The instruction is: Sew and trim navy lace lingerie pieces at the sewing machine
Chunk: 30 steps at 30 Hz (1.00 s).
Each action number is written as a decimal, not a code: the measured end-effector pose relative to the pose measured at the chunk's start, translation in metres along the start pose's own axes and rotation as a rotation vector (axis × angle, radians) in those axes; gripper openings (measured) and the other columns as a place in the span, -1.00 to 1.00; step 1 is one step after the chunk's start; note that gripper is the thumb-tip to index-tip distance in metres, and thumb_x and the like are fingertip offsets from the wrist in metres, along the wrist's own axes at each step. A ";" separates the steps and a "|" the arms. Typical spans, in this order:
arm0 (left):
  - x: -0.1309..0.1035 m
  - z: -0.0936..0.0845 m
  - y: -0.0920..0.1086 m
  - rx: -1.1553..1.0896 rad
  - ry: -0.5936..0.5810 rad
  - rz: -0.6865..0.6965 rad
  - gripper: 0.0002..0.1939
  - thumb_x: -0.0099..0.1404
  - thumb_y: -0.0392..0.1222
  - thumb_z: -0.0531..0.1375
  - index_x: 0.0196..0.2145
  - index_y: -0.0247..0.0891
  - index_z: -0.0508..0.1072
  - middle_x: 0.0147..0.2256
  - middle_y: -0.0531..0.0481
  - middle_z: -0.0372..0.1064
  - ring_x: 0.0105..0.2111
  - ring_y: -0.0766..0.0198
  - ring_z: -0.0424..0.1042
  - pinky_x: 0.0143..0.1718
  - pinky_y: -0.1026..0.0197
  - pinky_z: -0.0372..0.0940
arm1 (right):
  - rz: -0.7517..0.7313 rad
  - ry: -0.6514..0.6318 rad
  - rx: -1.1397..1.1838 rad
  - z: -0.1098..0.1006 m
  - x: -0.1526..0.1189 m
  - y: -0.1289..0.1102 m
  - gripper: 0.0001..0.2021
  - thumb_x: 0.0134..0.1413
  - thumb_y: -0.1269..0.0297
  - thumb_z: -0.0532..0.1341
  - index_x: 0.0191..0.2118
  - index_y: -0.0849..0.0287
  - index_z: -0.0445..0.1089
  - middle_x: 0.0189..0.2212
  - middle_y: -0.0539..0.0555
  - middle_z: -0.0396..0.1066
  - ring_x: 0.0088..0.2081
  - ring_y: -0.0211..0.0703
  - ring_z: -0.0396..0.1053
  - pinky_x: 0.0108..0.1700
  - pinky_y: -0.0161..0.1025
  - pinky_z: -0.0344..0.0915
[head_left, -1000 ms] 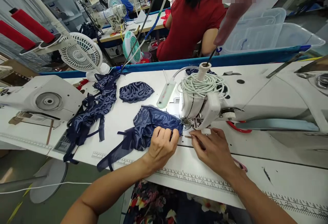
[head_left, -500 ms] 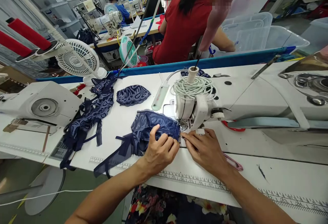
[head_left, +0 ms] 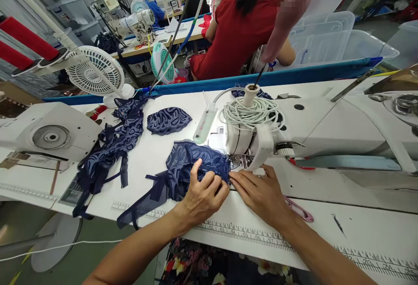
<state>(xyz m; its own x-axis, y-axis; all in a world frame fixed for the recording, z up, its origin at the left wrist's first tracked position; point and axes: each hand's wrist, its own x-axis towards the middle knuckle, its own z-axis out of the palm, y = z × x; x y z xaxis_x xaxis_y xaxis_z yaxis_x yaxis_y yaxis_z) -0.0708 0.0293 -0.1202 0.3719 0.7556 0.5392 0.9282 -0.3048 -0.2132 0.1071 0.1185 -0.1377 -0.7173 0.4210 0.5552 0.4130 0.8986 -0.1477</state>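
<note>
A navy lace garment piece (head_left: 186, 163) lies on the white sewing table, its right edge at the needle area of the sewing machine (head_left: 248, 141). My left hand (head_left: 206, 191) is closed on the near right part of the lace, thumb raised above curled fingers. Just right of it, my right hand (head_left: 257, 191) rests by the presser foot, fingers stretched out and fingertips at the fabric's edge. A sheer navy strip (head_left: 143, 206) trails from the lace toward the table's front edge.
Behind the lace lie a separate lace piece (head_left: 169, 120) and a pale green bottle (head_left: 205, 125). A heap of navy lace (head_left: 114, 145) sits at left, near a second machine head (head_left: 48, 132) and a white fan (head_left: 94, 71). Pink snips (head_left: 298, 209) lie beside my right wrist. A co-worker in red (head_left: 235, 32) sits beyond.
The view has shifted slightly. Both hands stay almost in place at the needle area, with the right fingers lying a little flatter. The co-worker in red has leaned slightly.
</note>
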 end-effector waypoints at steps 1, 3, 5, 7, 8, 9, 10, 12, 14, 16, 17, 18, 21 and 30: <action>-0.001 0.001 0.000 -0.003 0.001 -0.004 -0.90 0.32 -0.39 0.12 -0.30 -0.27 0.43 -0.43 0.08 0.33 -0.31 0.32 0.32 0.27 -0.31 -0.03 | 0.008 -0.004 -0.015 0.000 0.001 0.000 -0.77 0.32 0.49 0.06 -0.11 0.16 0.44 -0.31 0.03 0.53 -0.32 -0.22 0.38 0.02 -0.09 0.05; -0.003 0.003 0.001 -0.010 -0.001 -0.011 -0.90 0.31 -0.38 0.13 -0.30 -0.27 0.43 -0.41 0.07 0.35 -0.29 0.31 0.34 0.28 -0.31 -0.03 | 0.004 -0.021 -0.025 -0.002 0.003 -0.001 -0.77 0.31 0.49 0.06 -0.13 0.15 0.44 -0.35 0.00 0.51 -0.38 -0.26 0.35 0.02 -0.09 0.05; -0.005 0.004 0.002 -0.019 0.004 -0.020 -0.90 0.31 -0.38 0.14 -0.30 -0.27 0.44 -0.38 0.05 0.38 -0.26 0.30 0.37 0.28 -0.31 -0.03 | -0.015 -0.044 -0.015 -0.005 0.006 -0.003 -0.76 0.29 0.51 0.06 -0.16 0.14 0.44 -0.38 -0.03 0.49 -0.41 -0.29 0.34 0.04 -0.10 0.04; -0.005 0.005 0.002 -0.039 0.007 -0.021 -0.89 0.31 -0.39 0.14 -0.30 -0.26 0.44 -0.30 0.02 0.43 -0.20 0.28 0.39 0.29 -0.31 -0.04 | -0.030 -0.061 -0.001 -0.008 0.008 -0.004 -0.76 0.27 0.55 0.06 -0.19 0.13 0.44 -0.39 -0.04 0.47 -0.41 -0.30 0.35 0.05 -0.10 0.04; -0.005 0.005 0.002 -0.054 0.008 -0.020 -0.89 0.31 -0.39 0.14 -0.29 -0.26 0.45 -0.25 0.00 0.45 -0.16 0.26 0.40 0.30 -0.31 -0.06 | -0.039 -0.064 0.003 -0.009 0.009 -0.004 -0.76 0.26 0.56 0.07 -0.21 0.14 0.44 -0.40 -0.05 0.47 -0.41 -0.30 0.35 0.04 -0.11 0.04; -0.005 0.006 0.002 -0.073 0.009 -0.019 -0.88 0.32 -0.39 0.13 -0.29 -0.27 0.45 -0.20 -0.02 0.46 -0.11 0.25 0.41 0.31 -0.32 -0.08 | -0.049 -0.067 0.002 -0.010 0.009 -0.004 -0.76 0.25 0.57 0.07 -0.22 0.14 0.44 -0.41 -0.05 0.46 -0.40 -0.30 0.36 0.03 -0.12 0.05; -0.004 0.006 0.002 -0.096 0.008 -0.021 -0.88 0.33 -0.39 0.13 -0.29 -0.27 0.45 -0.15 -0.04 0.47 -0.05 0.23 0.40 0.31 -0.34 -0.11 | -0.058 -0.066 -0.001 -0.010 0.008 -0.003 -0.75 0.24 0.57 0.08 -0.23 0.14 0.44 -0.42 -0.05 0.45 -0.40 -0.30 0.35 0.02 -0.13 0.05; -0.004 0.007 0.002 -0.154 -0.008 -0.031 -0.87 0.36 -0.37 0.11 -0.29 -0.27 0.46 -0.07 -0.06 0.48 0.07 0.19 0.36 0.32 -0.39 -0.20 | -0.069 -0.059 -0.012 -0.010 0.007 -0.002 -0.74 0.23 0.58 0.08 -0.23 0.13 0.45 -0.43 -0.05 0.45 -0.40 -0.30 0.35 -0.02 -0.15 0.06; -0.003 0.009 0.002 -0.216 -0.032 -0.038 -0.86 0.38 -0.36 0.10 -0.29 -0.27 0.45 -0.03 -0.05 0.48 0.13 0.17 0.33 0.32 -0.43 -0.31 | -0.076 -0.056 -0.013 -0.009 0.006 -0.001 -0.74 0.23 0.58 0.07 -0.22 0.13 0.45 -0.44 -0.05 0.45 -0.40 -0.29 0.34 -0.06 -0.17 0.07; -0.003 0.011 0.001 -0.268 -0.039 -0.040 -0.86 0.39 -0.35 0.10 -0.29 -0.28 0.45 -0.04 -0.03 0.50 0.14 0.19 0.33 0.32 -0.43 -0.38 | -0.075 -0.077 -0.001 -0.009 0.004 -0.001 -0.75 0.24 0.56 0.07 -0.21 0.14 0.44 -0.43 -0.03 0.44 -0.40 -0.28 0.33 -0.10 -0.17 0.08; -0.003 0.012 0.001 -0.290 -0.034 -0.043 -0.86 0.40 -0.35 0.10 -0.30 -0.28 0.45 -0.05 -0.02 0.51 0.13 0.20 0.34 0.32 -0.42 -0.41 | -0.074 -0.095 0.005 -0.009 0.004 0.000 -0.76 0.25 0.55 0.06 -0.21 0.15 0.44 -0.44 -0.03 0.43 -0.40 -0.28 0.32 -0.11 -0.18 0.08; -0.003 0.013 0.001 -0.308 -0.031 -0.047 -0.85 0.40 -0.35 0.09 -0.31 -0.29 0.44 -0.06 -0.02 0.52 0.13 0.21 0.35 0.33 -0.41 -0.43 | -0.073 -0.111 0.012 -0.009 0.004 0.000 -0.77 0.26 0.53 0.06 -0.21 0.16 0.44 -0.44 -0.02 0.42 -0.40 -0.28 0.31 -0.12 -0.18 0.09; -0.003 0.014 0.000 -0.338 -0.041 -0.051 -0.83 0.41 -0.36 0.07 -0.32 -0.30 0.43 -0.07 -0.03 0.52 0.10 0.23 0.38 0.33 -0.38 -0.45 | -0.071 -0.136 0.038 -0.010 0.003 0.001 -0.77 0.29 0.49 0.04 -0.24 0.15 0.44 -0.45 0.00 0.41 -0.43 -0.27 0.29 -0.13 -0.19 0.11; -0.002 0.011 -0.005 -0.307 -0.144 0.043 -0.86 0.40 -0.38 0.07 -0.24 -0.30 0.43 -0.01 -0.08 0.46 0.10 0.22 0.36 0.35 -0.37 -0.29 | -0.047 -0.125 0.143 -0.014 0.004 0.003 -0.78 0.26 0.49 0.07 -0.20 0.16 0.46 -0.40 0.00 0.44 -0.46 -0.28 0.29 -0.17 -0.19 0.15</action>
<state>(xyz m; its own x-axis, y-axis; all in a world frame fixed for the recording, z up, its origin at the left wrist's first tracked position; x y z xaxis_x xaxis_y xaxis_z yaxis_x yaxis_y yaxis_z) -0.0764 0.0361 -0.1293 0.4279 0.8055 0.4099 0.8754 -0.4822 0.0337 0.1132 0.1213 -0.1246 -0.8019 0.3818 0.4596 0.2993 0.9224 -0.2440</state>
